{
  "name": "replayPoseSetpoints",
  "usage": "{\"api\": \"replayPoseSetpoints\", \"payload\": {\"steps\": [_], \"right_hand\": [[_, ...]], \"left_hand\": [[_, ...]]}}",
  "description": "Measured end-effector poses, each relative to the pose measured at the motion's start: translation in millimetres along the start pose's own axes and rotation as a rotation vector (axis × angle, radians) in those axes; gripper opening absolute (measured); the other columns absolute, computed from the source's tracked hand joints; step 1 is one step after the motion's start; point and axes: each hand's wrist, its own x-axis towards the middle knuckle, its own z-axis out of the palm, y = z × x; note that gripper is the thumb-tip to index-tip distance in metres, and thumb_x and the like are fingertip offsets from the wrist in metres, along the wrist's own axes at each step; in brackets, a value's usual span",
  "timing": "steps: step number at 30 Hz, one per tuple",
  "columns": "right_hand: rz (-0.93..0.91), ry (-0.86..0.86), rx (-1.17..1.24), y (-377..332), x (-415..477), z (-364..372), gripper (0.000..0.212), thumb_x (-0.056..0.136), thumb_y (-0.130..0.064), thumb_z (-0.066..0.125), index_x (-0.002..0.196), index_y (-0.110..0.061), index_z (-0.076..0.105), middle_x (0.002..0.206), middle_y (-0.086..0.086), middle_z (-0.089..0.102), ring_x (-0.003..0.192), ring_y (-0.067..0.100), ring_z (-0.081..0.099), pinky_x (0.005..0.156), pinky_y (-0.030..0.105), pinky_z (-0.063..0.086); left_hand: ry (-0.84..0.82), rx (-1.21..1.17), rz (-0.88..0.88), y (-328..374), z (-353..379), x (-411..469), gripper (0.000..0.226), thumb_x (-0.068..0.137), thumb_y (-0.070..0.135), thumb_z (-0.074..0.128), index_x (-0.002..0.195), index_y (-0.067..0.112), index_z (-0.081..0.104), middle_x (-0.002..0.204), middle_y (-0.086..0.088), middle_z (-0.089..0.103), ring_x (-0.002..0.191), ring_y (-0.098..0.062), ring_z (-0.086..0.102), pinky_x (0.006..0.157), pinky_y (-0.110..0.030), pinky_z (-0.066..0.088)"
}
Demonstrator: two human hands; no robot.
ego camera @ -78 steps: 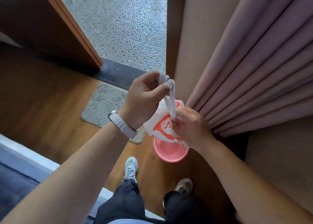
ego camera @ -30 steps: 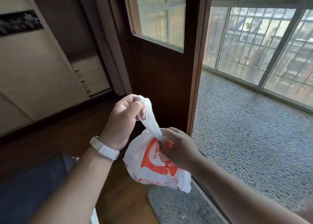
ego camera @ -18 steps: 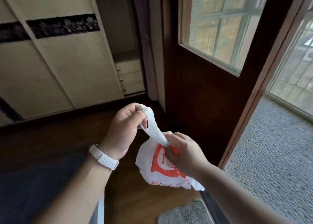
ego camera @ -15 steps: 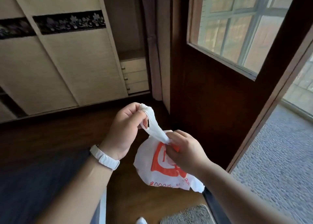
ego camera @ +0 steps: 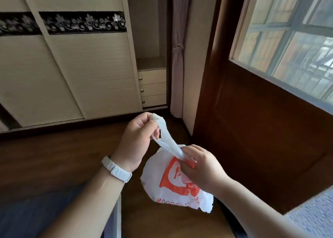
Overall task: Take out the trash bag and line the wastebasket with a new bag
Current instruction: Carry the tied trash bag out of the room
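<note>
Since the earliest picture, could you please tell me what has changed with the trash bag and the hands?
The person has turned from the pink wastebasket, now out of view, toward the wardrobe and wooden door, carrying the white and orange trash bag away with them. Unchanged: the left hand grips the stretched handles up high and the right hand pinches the bag's neck.

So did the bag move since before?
Yes. The bag was over the pink basket. Now the left hand and right hand hold it away to the left, before the dark wooden door; basket out of view.
</note>
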Motion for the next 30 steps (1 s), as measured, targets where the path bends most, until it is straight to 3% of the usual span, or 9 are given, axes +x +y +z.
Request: {"api": "replayPoseSetpoints", "payload": {"steps": [7, 12, 19, 25, 30], "right_hand": [[-0.083, -0.058, -0.016, -6.2, 84.3, 37.9, 0.027, 0.087, -0.033, 0.06, 0.113, -0.037, 0.057, 0.097, -0.023, 0.058, 0.087, 0.005, 0.059, 0.064, 0.015, 0.054], [-0.112, -0.118, 0.099, 2.5, 141.9, 77.0, 0.027, 0.088, -0.036, 0.057, 0.114, -0.038, 0.054, 0.098, -0.025, 0.058, 0.089, 0.003, 0.063, 0.068, 0.016, 0.056], [-0.13, -0.161, 0.222, 39.4, 256.9, 114.8, 0.02, 0.09, -0.033, 0.06, 0.11, -0.037, 0.06, 0.102, -0.023, 0.06, 0.093, 0.001, 0.061, 0.07, 0.022, 0.057], [-0.176, -0.192, 0.259, 70.7, 358.6, 127.1, 0.025, 0.088, -0.031, 0.061, 0.114, -0.033, 0.061, 0.104, -0.023, 0.06, 0.093, 0.002, 0.061, 0.071, 0.023, 0.056], [-0.213, -0.205, 0.265, 82.4, 439.4, 142.0, 0.027, 0.085, -0.025, 0.062, 0.111, -0.032, 0.063, 0.105, -0.019, 0.062, 0.09, 0.003, 0.061, 0.068, 0.024, 0.056]], "left_hand": [[0.062, -0.046, -0.009, -13.1, -58.9, 54.5, 0.017, 0.075, 0.012, 0.048, 0.06, 0.01, 0.055, 0.07, -0.013, 0.051, 0.076, -0.029, 0.049, 0.074, -0.041, 0.042], [0.092, -0.001, -0.013, -31.0, -88.7, 92.8, 0.014, 0.074, 0.018, 0.051, 0.061, 0.014, 0.055, 0.064, -0.007, 0.051, 0.069, -0.021, 0.049, 0.07, -0.032, 0.044], [0.183, 0.022, -0.053, -54.4, -118.7, 191.8, 0.015, 0.077, 0.017, 0.052, 0.063, 0.012, 0.054, 0.062, -0.001, 0.052, 0.068, -0.015, 0.052, 0.073, -0.034, 0.049], [0.234, 0.06, -0.05, -59.4, -133.7, 282.2, 0.016, 0.078, 0.016, 0.052, 0.063, 0.014, 0.056, 0.06, 0.004, 0.055, 0.064, -0.007, 0.056, 0.068, -0.026, 0.049], [0.272, 0.076, -0.055, -69.1, -152.4, 341.3, 0.015, 0.078, 0.015, 0.052, 0.063, 0.01, 0.053, 0.064, -0.001, 0.054, 0.069, -0.013, 0.056, 0.072, -0.032, 0.049]]}}
